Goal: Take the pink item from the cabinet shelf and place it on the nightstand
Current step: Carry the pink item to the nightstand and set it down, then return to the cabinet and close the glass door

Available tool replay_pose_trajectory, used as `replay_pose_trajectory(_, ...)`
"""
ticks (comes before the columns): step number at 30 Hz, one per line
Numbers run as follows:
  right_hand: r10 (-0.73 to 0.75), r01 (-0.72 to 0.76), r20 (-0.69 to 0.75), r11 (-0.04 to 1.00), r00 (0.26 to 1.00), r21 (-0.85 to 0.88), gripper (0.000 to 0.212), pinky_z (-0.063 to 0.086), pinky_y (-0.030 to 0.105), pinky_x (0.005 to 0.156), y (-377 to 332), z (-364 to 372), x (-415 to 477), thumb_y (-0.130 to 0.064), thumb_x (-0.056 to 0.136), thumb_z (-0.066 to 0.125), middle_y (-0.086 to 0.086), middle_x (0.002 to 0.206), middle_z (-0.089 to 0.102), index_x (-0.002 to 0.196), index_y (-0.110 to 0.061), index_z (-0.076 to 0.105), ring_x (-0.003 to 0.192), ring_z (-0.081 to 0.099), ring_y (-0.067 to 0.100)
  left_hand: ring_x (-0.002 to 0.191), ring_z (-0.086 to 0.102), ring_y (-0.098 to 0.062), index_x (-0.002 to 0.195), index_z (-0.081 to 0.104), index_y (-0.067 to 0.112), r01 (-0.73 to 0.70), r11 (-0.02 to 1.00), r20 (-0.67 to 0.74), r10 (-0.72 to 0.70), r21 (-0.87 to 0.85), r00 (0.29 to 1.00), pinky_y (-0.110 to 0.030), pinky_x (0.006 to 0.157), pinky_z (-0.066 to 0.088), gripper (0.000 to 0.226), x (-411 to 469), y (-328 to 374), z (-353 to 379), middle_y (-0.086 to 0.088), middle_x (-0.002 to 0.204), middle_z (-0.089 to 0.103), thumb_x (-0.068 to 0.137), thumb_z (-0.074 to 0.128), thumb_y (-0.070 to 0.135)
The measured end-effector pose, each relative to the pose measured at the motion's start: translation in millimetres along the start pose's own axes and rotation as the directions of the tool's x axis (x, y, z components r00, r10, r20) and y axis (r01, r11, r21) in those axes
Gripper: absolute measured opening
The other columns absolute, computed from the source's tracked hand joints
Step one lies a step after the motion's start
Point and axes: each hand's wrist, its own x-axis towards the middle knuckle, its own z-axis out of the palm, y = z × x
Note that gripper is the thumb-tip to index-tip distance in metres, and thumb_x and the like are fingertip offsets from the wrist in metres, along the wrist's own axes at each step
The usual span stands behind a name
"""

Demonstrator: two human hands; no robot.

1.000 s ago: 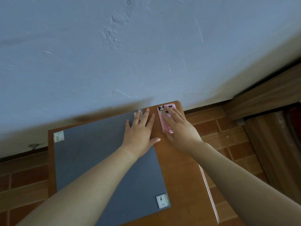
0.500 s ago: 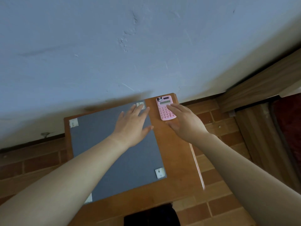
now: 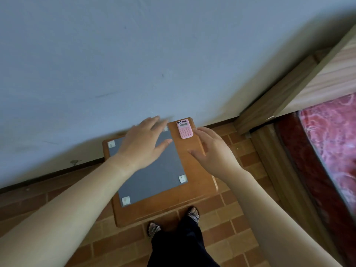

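A small pink calculator (image 3: 184, 129) with a cartoon face sticker lies flat at the far right corner of the brown wooden nightstand (image 3: 194, 182), close to the wall. My right hand (image 3: 213, 151) hovers just right of and below it, fingers straight and spread, touching nothing. My left hand (image 3: 142, 141) hangs above the grey mat (image 3: 154, 180) that covers most of the nightstand top, fingers straight, holding nothing. Both hands are clear of the calculator.
A pale blue wall (image 3: 134, 64) rises directly behind the nightstand. A wooden bed frame (image 3: 273, 105) with a red patterned mattress (image 3: 331, 135) stands to the right. My feet in sandals (image 3: 192, 214) stand on the brick floor at the nightstand's front edge.
My right hand has lifted off the calculator and drawn back toward me. My left hand has risen off the grey mat. The calculator stays on the nightstand, and the view has pulled back.
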Motion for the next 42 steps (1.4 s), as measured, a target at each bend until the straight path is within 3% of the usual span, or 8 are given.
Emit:
replay_pose_trajectory(4, -0.065, 0.065, 0.007, 0.997, 0.998, -0.033, 0.060, 0.031, 0.025, 0.099, -48, -31, -28, -0.036, 0.082, 0.063, -0.004, 0.143, 0.038, 0.135, -0.024, 0.039, 0.129, 0.036, 0.015, 0.140, 0.018, -0.020, 0.144, 0.022, 0.026, -0.022, 0.999, -0.007, 0.022, 0.040, 1.000, -0.050, 0.110, 0.024, 0.062, -36, 23, -42, -0.002, 0.153, 0.023, 0.090, 0.032, 0.054)
replay_pose_trajectory(8, -0.115, 0.115, 0.011, 0.990, 0.993, -0.082, 0.060, 0.033, 0.027, 0.100, -86, -60, -52, -0.037, 0.082, 0.064, -0.002, 0.145, 0.035, 0.135, -0.024, 0.039, 0.129, 0.036, 0.016, 0.138, 0.024, -0.017, 0.141, 0.030, 0.029, -0.055, 0.997, -0.075, 0.058, 0.050, 0.995, -0.048, 0.110, 0.024, 0.059, -75, 39, -81, 0.001, 0.150, 0.030, 0.088, 0.032, 0.056)
replay_pose_trajectory(14, -0.212, 0.202, -0.081, 0.973, 0.974, -0.112, 0.057, 0.034, 0.033, 0.104, -128, -107, -82, -0.038, 0.084, 0.061, -0.002, 0.145, 0.036, 0.135, -0.025, 0.041, 0.130, 0.036, 0.016, 0.136, 0.029, -0.018, 0.139, 0.034, 0.028, -0.071, 0.992, -0.198, 0.092, 0.107, 0.976, -0.049, 0.109, 0.021, 0.058, -110, 53, -137, 0.000, 0.148, 0.033, 0.088, 0.035, 0.055)
replay_pose_trajectory(18, -0.269, 0.253, -0.115, 0.958, 0.956, -0.136, 0.056, 0.032, 0.029, 0.103, -144, -128, -97, -0.039, 0.084, 0.061, -0.005, 0.143, 0.039, 0.134, -0.026, 0.041, 0.129, 0.038, 0.014, 0.136, 0.028, -0.019, 0.140, 0.033, 0.029, -0.058, 0.993, -0.257, 0.082, 0.098, 0.963, -0.047, 0.110, 0.023, 0.058, -128, 63, -158, 0.000, 0.149, 0.033, 0.087, 0.035, 0.055)
replay_pose_trajectory(22, -0.333, 0.318, -0.118, 0.940, 0.936, -0.124, 0.054, 0.031, 0.020, 0.099, -157, -151, -101, -0.038, 0.083, 0.062, -0.007, 0.138, 0.045, 0.133, -0.025, 0.045, 0.124, 0.043, 0.010, 0.137, 0.026, -0.019, 0.141, 0.029, 0.030, -0.019, 0.999, -0.251, 0.031, 0.048, 0.967, -0.047, 0.109, 0.029, 0.061, -135, 75, -166, 0.001, 0.150, 0.030, 0.087, 0.033, 0.057)
replay_pose_trajectory(30, -0.440, 0.425, -0.035, 0.883, 0.897, -0.198, 0.057, 0.025, 0.016, 0.095, -151, -207, -87, -0.043, 0.084, 0.059, -0.010, 0.141, 0.040, 0.136, -0.029, 0.038, 0.125, 0.039, 0.007, 0.139, 0.021, -0.015, 0.142, 0.025, 0.033, 0.121, 0.991, -0.308, -0.134, -0.060, 0.942, -0.046, 0.111, 0.026, 0.058, -133, 111, -176, 0.005, 0.152, 0.024, 0.089, 0.033, 0.055)
replay_pose_trajectory(36, -0.576, 0.593, 0.141, 0.784, 0.805, -0.187, 0.058, 0.027, 0.017, 0.096, -159, -213, -67, -0.044, 0.084, 0.058, -0.011, 0.142, 0.038, 0.137, -0.030, 0.036, 0.127, 0.038, 0.008, 0.139, 0.020, -0.013, 0.142, 0.023, 0.036, 0.297, 0.953, -0.345, -0.297, -0.054, 0.890, -0.044, 0.113, 0.021, 0.058, -160, 117, -177, 0.008, 0.153, 0.022, 0.088, 0.032, 0.056)
replay_pose_trajectory(42, -0.718, 0.779, 0.346, 0.624, 0.603, -0.061, 0.055, 0.029, 0.018, 0.097, -198, -178, -65, -0.041, 0.084, 0.059, -0.008, 0.139, 0.043, 0.134, -0.026, 0.042, 0.124, 0.041, 0.009, 0.137, 0.020, -0.010, 0.141, 0.025, 0.037, 0.513, 0.843, -0.332, -0.536, -0.162, 0.776, -0.046, 0.112, 0.021, 0.056, -227, 118, -159, 0.010, 0.152, 0.023, 0.089, 0.030, 0.057)
